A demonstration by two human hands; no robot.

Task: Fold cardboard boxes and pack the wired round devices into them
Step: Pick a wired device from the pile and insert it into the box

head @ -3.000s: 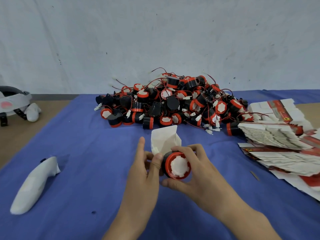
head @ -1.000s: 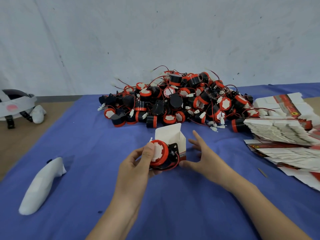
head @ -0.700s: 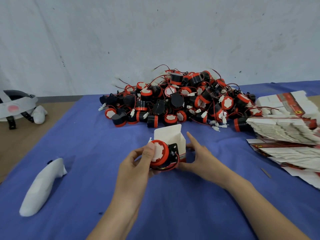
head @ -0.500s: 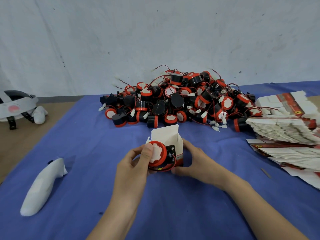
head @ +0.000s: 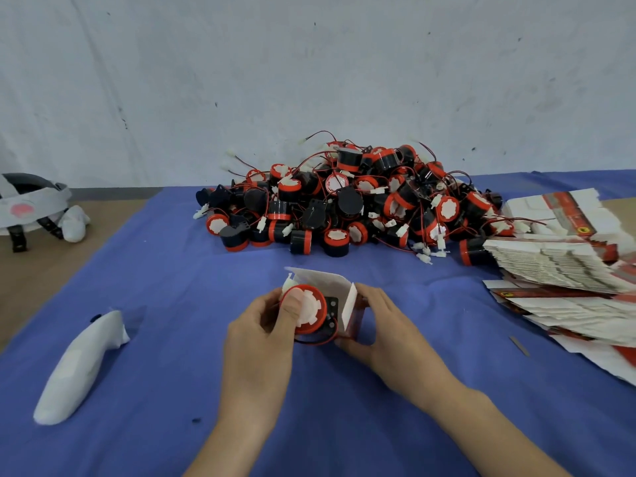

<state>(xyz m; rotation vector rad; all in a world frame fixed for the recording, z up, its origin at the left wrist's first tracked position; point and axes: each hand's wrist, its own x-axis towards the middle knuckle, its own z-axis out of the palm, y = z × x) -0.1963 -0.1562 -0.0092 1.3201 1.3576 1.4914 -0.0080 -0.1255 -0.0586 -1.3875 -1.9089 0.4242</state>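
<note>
My left hand (head: 261, 335) grips a round black and red device (head: 311, 313) with a white face, thumb pressed on that face. Its black rear end sits at the open mouth of a small white and red cardboard box (head: 347, 309), which lies tipped toward the left. My right hand (head: 382, 328) holds this box from the right side, fingers curled round it. The box's white flaps stand open above and beside the device. Behind the hands, a big pile of the same wired devices (head: 347, 204) covers the middle of the blue cloth (head: 172, 270).
A stack of flat unfolded boxes (head: 564, 277) lies at the right edge. A white wrapped controller (head: 79, 366) lies on the cloth at left. A headset (head: 27, 204) rests on the brown table at far left. A grey wall rises behind.
The box has tipped from upright onto its side toward the device. My right hand went from reaching with spread fingers to holding the box. My left hand brought the device to the box's mouth.
</note>
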